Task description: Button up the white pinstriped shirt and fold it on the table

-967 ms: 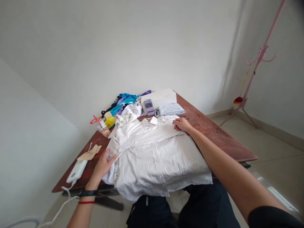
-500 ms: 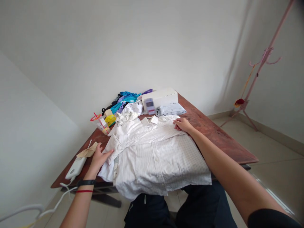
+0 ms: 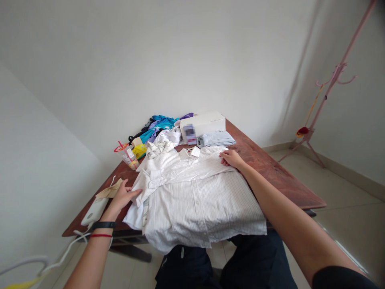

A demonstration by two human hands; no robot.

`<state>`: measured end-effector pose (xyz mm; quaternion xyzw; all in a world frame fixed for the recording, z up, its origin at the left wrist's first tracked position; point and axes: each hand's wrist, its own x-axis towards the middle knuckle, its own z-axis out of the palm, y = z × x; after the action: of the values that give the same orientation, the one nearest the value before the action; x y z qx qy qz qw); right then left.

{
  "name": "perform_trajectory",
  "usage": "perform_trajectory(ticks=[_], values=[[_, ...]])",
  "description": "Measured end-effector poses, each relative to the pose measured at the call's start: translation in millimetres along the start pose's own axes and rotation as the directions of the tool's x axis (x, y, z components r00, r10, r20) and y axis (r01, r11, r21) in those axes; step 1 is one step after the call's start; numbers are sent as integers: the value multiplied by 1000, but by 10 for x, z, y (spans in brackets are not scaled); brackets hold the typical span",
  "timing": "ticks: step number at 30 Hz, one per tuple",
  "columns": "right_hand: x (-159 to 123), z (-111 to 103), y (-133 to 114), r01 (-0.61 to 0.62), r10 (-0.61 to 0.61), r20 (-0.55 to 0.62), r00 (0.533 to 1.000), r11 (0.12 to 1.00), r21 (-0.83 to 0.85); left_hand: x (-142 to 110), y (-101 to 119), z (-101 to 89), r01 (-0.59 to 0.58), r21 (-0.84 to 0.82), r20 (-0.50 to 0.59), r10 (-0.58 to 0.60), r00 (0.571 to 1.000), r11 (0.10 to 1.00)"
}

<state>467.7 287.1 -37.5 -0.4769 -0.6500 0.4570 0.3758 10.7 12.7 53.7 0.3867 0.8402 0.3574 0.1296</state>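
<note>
Left hand (image 3: 124, 194): thumb and fingers spread apart, at the left edge of a white, thin-striped, button-front cloth shirt (image 3: 198, 206). Right hand (image 3: 231, 157): fingers curled inward on the shirt's upper right; cannot tell whether they pinch cloth. Shirt lies between the hands, its lower part nearer the wearer, on a reddish-brown wooden surface (image 3: 279, 180).

Beyond left hand: clear plastic cup (image 3: 130, 157) with red straw, print too small to read; bright yellow packet (image 3: 139, 151), lettering illegible. Just beside left hand, a beige paper-like piece (image 3: 110, 189) over a white plastic device (image 3: 95, 210).

Beyond right hand: folded pale-blue garment (image 3: 218, 139), dark label unreadable; plain white cardboard box (image 3: 207, 122); purple-grey item (image 3: 189, 134), face pixelated.
</note>
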Motion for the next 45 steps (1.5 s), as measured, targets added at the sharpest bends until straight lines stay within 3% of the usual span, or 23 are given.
perform_trajectory(ticks=[7, 9, 12, 16, 19, 21, 23, 25, 28, 30, 34, 36, 38, 45], values=[[-28, -1, -38, -12, 12, -5, 1000, 1000, -8, -68, 93, -137, 94, -193, 99, -76, 992, 977], [-38, 0, -51, -14, 14, -7, 1000, 1000, -13, -86, 173, -154, 58, -359, 31, -50, 998, 932], [-61, 1, -83, -16, 16, -8, 1000, 1000, -23, -110, 392, -178, -71, -617, -184, -55, 981, 784], [-101, 4, -135, -10, 10, 1, 1000, 999, -42, -177, 823, -126, -322, -695, -479, -80, 874, 643], [-131, 9, -174, 1, 0, 10, 1000, 998, -62, -268, 1174, 70, -494, -577, -601, 72, 796, 650], [-155, 12, -205, 8, -7, 15, 1000, 997, -81, -337, 1400, 276, -644, -441, -656, 266, 707, 625], [-183, 16, -243, 39, -37, 18, 999, 994, -104, -403, 1610, 531, -744, -351, -612, 461, 642, 569], [-213, 20, -287, 112, -111, 16, 994, 986, -120, -458, 1785, 828, -791, -330, -512, 606, 609, 516], [-256, 26, -362, 191, -189, 45, 981, 980, -48, -508, 1941, 1329, -818, -292, -271, 777, 567, 495], [-288, 32, -415, 141, -150, 124, 981, 987, 82, -517, 1956, 1665, -825, -261, -167, 819, 549, 500], [-363, 56, -501, -43, -41, 339, 940, 971, 236, -517, 1804, 2187, -793, -264, 21, 826, 564, 548], [-386, 76, -518, -81, -8, 379, 925, 972, 219, -534, 1694, 2323, -791, -256, 145, 831, 537, 556], [-388, 97, -511, -76, 6, 364, 931, 981, 178, -562, 1610, 2380, -819, -237, 234, 849, 474, 523], [-323, 165, -382, -26, 26, 254, 967, 1000, -2, -607, 1568, 2354, -894, -178, 335, 880, 337, 411]])
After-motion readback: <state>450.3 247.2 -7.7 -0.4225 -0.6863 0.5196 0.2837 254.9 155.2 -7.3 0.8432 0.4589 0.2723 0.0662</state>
